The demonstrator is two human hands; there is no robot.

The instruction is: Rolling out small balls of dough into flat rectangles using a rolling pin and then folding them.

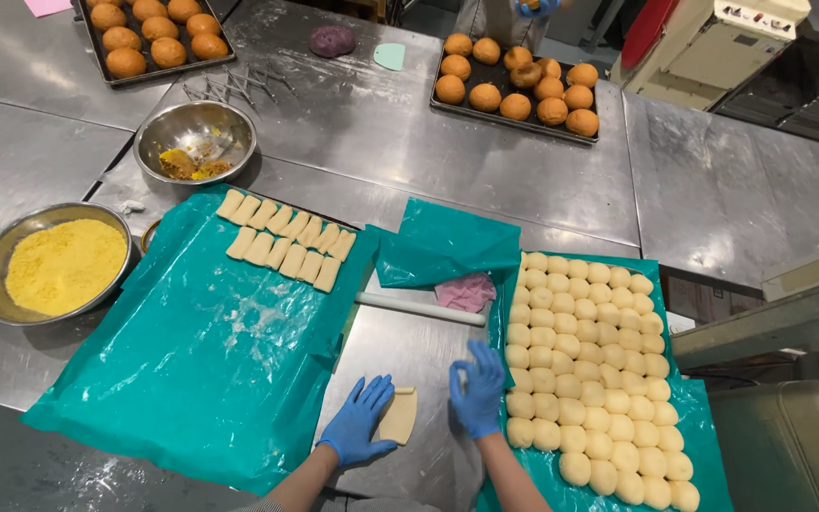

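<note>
A blue-gloved left hand (357, 423) is pressing, fingers spread, on a flattened pale dough piece (399, 414) lying on the steel counter (409, 351); the right hand (478, 389) is hovering half-open, empty. Twelve rolled dough strips (286, 241) are lying finished; many round dough balls (588, 370) are waiting.

Two gloved hands work at the near edge: the left hand (356, 423) and the right hand (478, 389). One flattened dough piece (399, 415) lies between them. Just beyond lie one rolling pin (419, 309) and one pink dough lump (465, 292). Far beyond stand two trays of browned buns (515, 85), and off to the left two steel bowls (195, 142).
</note>
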